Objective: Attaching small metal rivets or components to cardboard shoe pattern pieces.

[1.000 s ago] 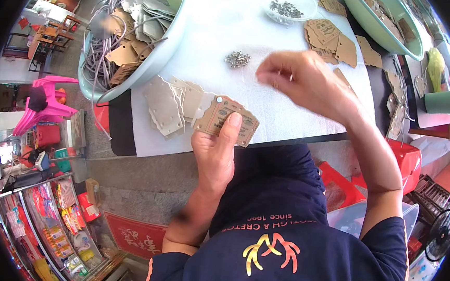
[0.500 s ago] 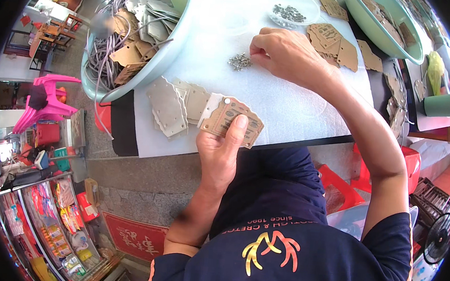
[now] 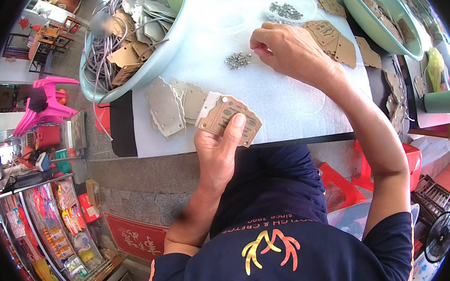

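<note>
My left hand (image 3: 219, 150) grips a tan printed plate (image 3: 232, 121) with a wavy edge and small holes, the thumb pressed flat on its face. A pale strip shows along the plate's left side. Just right of a small heap of shiny metal fasteners (image 3: 237, 61), my right hand (image 3: 291, 50) hovers with curled, pinched fingers; whatever they hold is hidden. Several pale grey plates (image 3: 163, 107) lie overlapping on the white sheet, left of the held plate. Beyond my right hand, tan plates (image 3: 341, 47) are fanned out.
A light green basin (image 3: 93, 87) with plates and grey cords stands at the left. A clear bowl (image 3: 311, 13) of small metal parts sits at the far side. Another green basin (image 3: 366, 20) and a green cup (image 3: 447, 102) are to the right. White sheeting (image 3: 300, 109) covers the table.
My right hand has drawn slightly away from the fastener heap, its fingers still pinched. My left hand keeps the tan plate in nearly the same place.
</note>
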`<state>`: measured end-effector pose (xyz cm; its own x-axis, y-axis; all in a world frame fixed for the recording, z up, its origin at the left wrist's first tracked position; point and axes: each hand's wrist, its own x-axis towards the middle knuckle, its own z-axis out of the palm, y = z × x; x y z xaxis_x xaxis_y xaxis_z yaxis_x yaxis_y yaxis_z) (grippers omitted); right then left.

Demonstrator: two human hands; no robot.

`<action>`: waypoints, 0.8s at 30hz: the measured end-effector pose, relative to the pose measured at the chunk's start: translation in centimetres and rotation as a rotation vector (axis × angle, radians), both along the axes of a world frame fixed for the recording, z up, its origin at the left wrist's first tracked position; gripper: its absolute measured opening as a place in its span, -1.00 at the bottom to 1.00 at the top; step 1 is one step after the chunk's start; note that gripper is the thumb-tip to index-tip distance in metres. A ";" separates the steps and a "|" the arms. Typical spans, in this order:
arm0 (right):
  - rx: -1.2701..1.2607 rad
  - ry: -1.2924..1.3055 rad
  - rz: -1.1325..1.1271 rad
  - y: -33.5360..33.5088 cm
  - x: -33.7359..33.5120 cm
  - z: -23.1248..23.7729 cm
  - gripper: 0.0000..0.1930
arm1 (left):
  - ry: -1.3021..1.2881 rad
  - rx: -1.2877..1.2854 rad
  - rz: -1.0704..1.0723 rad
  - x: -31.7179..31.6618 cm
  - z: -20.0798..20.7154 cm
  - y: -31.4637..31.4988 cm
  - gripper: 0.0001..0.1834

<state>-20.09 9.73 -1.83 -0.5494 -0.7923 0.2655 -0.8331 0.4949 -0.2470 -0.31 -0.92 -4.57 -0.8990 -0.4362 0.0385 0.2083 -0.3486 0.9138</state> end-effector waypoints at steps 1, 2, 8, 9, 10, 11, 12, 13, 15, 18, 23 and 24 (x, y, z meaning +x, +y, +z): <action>0.000 -0.011 -0.001 -0.1 0.0 0.0 -0.85 | -0.001 0.003 -0.001 0.0 0.0 0.0 -0.76; 0.000 -0.011 0.000 -0.1 0.1 0.0 -0.85 | -0.001 0.003 0.000 0.0 0.0 0.0 -0.76; -0.007 -0.005 0.045 -0.5 0.2 -0.2 -0.84 | -0.010 -0.012 0.011 0.0 0.1 0.1 -0.78; 0.005 0.000 0.044 -0.6 0.2 -0.1 -0.84 | -0.014 -0.016 0.008 0.0 0.1 0.0 -0.78; 0.017 0.006 0.043 -0.7 0.2 0.0 -0.84 | -0.017 -0.020 0.005 0.0 0.0 0.0 -0.78; 0.017 0.006 0.042 -0.9 0.2 -0.1 -0.84 | -0.018 -0.020 0.004 0.0 0.0 0.0 -0.78; 0.059 0.014 0.029 -1.0 0.1 -0.1 -0.85 | -0.015 -0.021 0.009 0.0 -0.1 0.0 -0.78; 0.100 0.022 0.015 -1.2 0.0 -0.1 -0.85 | -0.011 -0.023 0.014 0.0 -0.1 0.1 -0.78; 0.136 0.044 0.001 -1.3 0.0 -0.1 -0.84 | -0.012 -0.022 0.017 0.0 0.0 0.1 -0.78; 0.193 0.076 -0.027 -1.6 0.1 -0.1 -0.82 | -0.008 -0.028 0.018 -0.1 0.0 0.1 -0.78; 0.210 0.040 -0.052 -1.5 0.0 0.1 -0.80 | 0.006 -0.084 -0.031 0.2 -0.4 -0.2 -0.71; 0.181 0.020 -0.045 -1.5 -0.2 -0.1 -0.82 | -0.004 -0.079 -0.028 0.2 -0.4 -0.2 -0.72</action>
<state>-20.24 8.24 -1.93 -0.5815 -0.8027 0.1322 -0.8129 0.5668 -0.1337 -0.10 -1.07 -4.96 -0.9110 -0.4068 0.0679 0.1956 -0.2813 0.9395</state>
